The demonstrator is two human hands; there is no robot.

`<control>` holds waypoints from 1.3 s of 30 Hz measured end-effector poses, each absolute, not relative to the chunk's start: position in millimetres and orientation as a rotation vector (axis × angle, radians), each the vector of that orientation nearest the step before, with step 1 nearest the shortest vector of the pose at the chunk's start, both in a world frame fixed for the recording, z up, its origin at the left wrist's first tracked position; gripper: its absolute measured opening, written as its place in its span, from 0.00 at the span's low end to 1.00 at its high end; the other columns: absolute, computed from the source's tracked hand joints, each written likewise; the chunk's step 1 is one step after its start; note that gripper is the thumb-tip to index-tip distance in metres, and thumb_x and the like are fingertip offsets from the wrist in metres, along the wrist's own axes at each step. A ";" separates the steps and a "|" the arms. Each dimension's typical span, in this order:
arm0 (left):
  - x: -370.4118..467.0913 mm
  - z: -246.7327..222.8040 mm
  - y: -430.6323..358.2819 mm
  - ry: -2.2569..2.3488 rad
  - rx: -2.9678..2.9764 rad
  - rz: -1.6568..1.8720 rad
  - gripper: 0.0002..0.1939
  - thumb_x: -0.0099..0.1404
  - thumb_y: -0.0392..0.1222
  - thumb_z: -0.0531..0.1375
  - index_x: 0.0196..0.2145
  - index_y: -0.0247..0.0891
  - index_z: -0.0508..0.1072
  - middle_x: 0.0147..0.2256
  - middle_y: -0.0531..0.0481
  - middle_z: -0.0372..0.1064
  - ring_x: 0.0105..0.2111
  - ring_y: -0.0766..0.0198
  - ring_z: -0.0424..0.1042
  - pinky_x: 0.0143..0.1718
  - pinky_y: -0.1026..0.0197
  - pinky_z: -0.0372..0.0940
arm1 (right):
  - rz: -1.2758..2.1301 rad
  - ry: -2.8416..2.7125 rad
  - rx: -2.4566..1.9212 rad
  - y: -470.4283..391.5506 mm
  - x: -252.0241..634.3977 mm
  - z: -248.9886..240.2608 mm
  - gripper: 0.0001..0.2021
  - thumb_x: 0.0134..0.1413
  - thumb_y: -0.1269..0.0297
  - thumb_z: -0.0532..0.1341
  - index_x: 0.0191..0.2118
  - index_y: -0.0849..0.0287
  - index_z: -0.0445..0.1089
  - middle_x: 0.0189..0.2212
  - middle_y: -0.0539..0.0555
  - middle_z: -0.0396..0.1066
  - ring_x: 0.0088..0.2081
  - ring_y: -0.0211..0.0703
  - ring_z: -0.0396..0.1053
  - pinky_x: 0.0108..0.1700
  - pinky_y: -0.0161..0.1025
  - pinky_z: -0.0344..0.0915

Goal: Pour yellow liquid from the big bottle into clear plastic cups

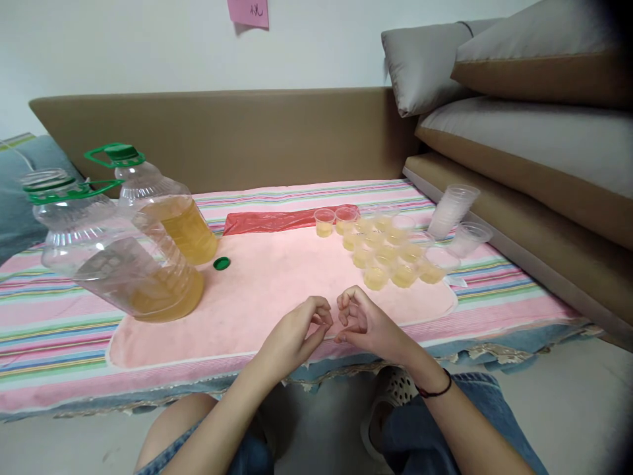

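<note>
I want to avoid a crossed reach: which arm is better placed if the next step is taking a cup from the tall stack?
The right, probably: the right grip looks empty and is nearer the tall stack. The left grip looks empty too, but sits farther left.

Mostly pinks and stripes, amber liquid [190,227], green caps [122,155]
Mat [257,303] plain pale pink; cloth [54,330] pink-white with green, blue, yellow stripes; hem [475,356] grey-blue; bottles [103,264] clear; cups [376,277] clear, pale yellow inside; cup stack [450,211] milky white; plastic strip [271,222] red; backboard [222,138] brown; cushions [534,132] grey with brown; wall [123,46] off-white; note [242,13] pink, dark writing [256,10]; bracelet [435,394] near-black; jeans [499,415] blue; shoe [395,389] off-white
</note>
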State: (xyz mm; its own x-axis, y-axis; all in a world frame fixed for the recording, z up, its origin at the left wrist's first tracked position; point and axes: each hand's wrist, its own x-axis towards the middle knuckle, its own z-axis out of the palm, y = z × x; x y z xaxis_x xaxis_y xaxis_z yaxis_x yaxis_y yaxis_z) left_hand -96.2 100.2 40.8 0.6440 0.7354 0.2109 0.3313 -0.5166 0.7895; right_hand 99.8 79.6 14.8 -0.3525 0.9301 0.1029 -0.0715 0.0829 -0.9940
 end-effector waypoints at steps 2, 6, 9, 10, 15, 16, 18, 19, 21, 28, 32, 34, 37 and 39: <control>-97.1 46.1 102.7 0.797 2.206 0.647 0.05 0.67 0.35 0.53 0.41 0.41 0.63 0.39 0.50 0.68 0.40 0.64 0.68 0.42 0.61 0.62 | 1.453 -1.452 -0.872 79.4 100.1 16.7 0.21 0.47 0.74 0.67 0.38 0.51 0.54 0.35 0.45 0.55 0.33 0.32 0.59 0.32 0.31 0.62; -98.6 50.4 105.1 0.704 2.211 0.516 0.05 0.68 0.38 0.54 0.35 0.39 0.69 0.38 0.50 0.66 0.41 0.64 0.66 0.43 0.62 0.61 | 1.593 -1.391 -0.764 77.5 100.5 21.6 0.20 0.49 0.73 0.67 0.38 0.51 0.53 0.34 0.44 0.56 0.31 0.30 0.60 0.33 0.32 0.63; -98.7 51.5 103.4 0.681 2.142 0.474 0.05 0.69 0.40 0.54 0.36 0.39 0.68 0.39 0.50 0.66 0.41 0.65 0.67 0.43 0.63 0.61 | 1.653 -1.377 -0.729 76.8 101.5 23.0 0.20 0.49 0.74 0.67 0.39 0.51 0.54 0.35 0.44 0.58 0.32 0.30 0.63 0.34 0.32 0.64; -98.6 52.0 102.6 0.680 2.131 0.458 0.06 0.69 0.40 0.53 0.36 0.39 0.68 0.39 0.51 0.66 0.41 0.66 0.67 0.43 0.64 0.61 | 1.662 -1.377 -0.731 76.9 102.0 22.9 0.20 0.49 0.74 0.67 0.39 0.52 0.54 0.35 0.44 0.58 0.32 0.30 0.63 0.34 0.32 0.64; -98.3 55.1 99.5 0.706 2.135 0.384 0.06 0.69 0.39 0.52 0.36 0.39 0.68 0.39 0.51 0.65 0.41 0.65 0.66 0.44 0.62 0.61 | 1.689 -1.392 -0.741 77.8 104.0 20.4 0.21 0.48 0.74 0.67 0.40 0.52 0.54 0.35 0.44 0.60 0.33 0.31 0.64 0.34 0.32 0.65; -98.1 55.5 99.3 0.703 2.135 0.376 0.07 0.69 0.39 0.52 0.36 0.39 0.68 0.39 0.51 0.65 0.41 0.64 0.66 0.44 0.62 0.61 | 1.689 -1.397 -0.743 77.6 104.2 20.1 0.21 0.48 0.74 0.67 0.40 0.52 0.54 0.35 0.44 0.60 0.33 0.31 0.64 0.34 0.32 0.65; -97.5 56.0 99.2 0.686 2.130 0.371 0.07 0.70 0.39 0.51 0.37 0.40 0.68 0.39 0.50 0.66 0.41 0.64 0.66 0.45 0.61 0.61 | 1.684 -1.408 -0.756 76.8 104.1 20.0 0.21 0.48 0.73 0.67 0.40 0.51 0.54 0.35 0.44 0.59 0.33 0.31 0.64 0.35 0.32 0.65; -97.2 56.1 99.2 0.675 2.127 0.370 0.07 0.70 0.39 0.51 0.37 0.40 0.68 0.39 0.50 0.66 0.42 0.63 0.66 0.45 0.61 0.62 | 1.683 -1.414 -0.762 76.3 103.9 20.3 0.21 0.48 0.73 0.68 0.40 0.51 0.55 0.35 0.44 0.59 0.33 0.31 0.64 0.35 0.33 0.66; -96.5 56.1 99.3 0.658 2.126 0.364 0.07 0.70 0.39 0.51 0.37 0.40 0.68 0.39 0.50 0.66 0.42 0.63 0.66 0.44 0.61 0.61 | 1.690 -1.421 -0.773 75.4 103.3 21.2 0.21 0.48 0.72 0.68 0.40 0.51 0.54 0.36 0.44 0.60 0.33 0.31 0.64 0.35 0.34 0.66; -95.1 55.0 96.4 0.659 2.174 0.317 0.07 0.69 0.37 0.49 0.36 0.40 0.67 0.37 0.50 0.65 0.39 0.64 0.65 0.42 0.62 0.61 | 1.716 -1.411 -0.767 75.2 102.2 26.0 0.21 0.47 0.72 0.68 0.39 0.51 0.54 0.38 0.45 0.59 0.34 0.31 0.65 0.36 0.35 0.67; -94.1 53.6 93.1 0.714 2.180 0.276 0.07 0.68 0.36 0.48 0.36 0.39 0.64 0.37 0.50 0.64 0.38 0.64 0.64 0.41 0.61 0.61 | 1.706 -1.402 -0.763 75.0 102.6 24.3 0.21 0.48 0.73 0.67 0.40 0.51 0.54 0.37 0.45 0.59 0.33 0.32 0.64 0.36 0.36 0.67; -93.4 52.9 92.0 0.723 2.172 0.270 0.06 0.68 0.35 0.47 0.36 0.39 0.63 0.38 0.50 0.63 0.37 0.64 0.64 0.40 0.61 0.61 | 1.710 -1.392 -0.758 74.9 102.9 22.8 0.21 0.47 0.73 0.67 0.40 0.51 0.54 0.37 0.45 0.59 0.33 0.32 0.64 0.36 0.36 0.67; -92.1 52.7 91.1 0.728 2.168 0.284 0.07 0.68 0.34 0.46 0.35 0.40 0.61 0.37 0.51 0.62 0.37 0.64 0.64 0.40 0.62 0.61 | 1.705 -1.386 -0.764 75.0 102.9 22.3 0.21 0.47 0.73 0.67 0.40 0.51 0.54 0.38 0.46 0.59 0.33 0.31 0.64 0.35 0.35 0.66; -91.4 53.0 90.8 0.736 2.168 0.294 0.06 0.68 0.34 0.46 0.35 0.40 0.60 0.36 0.51 0.62 0.36 0.64 0.63 0.40 0.62 0.61 | 1.695 -1.385 -0.776 75.2 102.7 23.3 0.21 0.47 0.73 0.67 0.39 0.51 0.54 0.38 0.46 0.59 0.33 0.31 0.64 0.35 0.34 0.66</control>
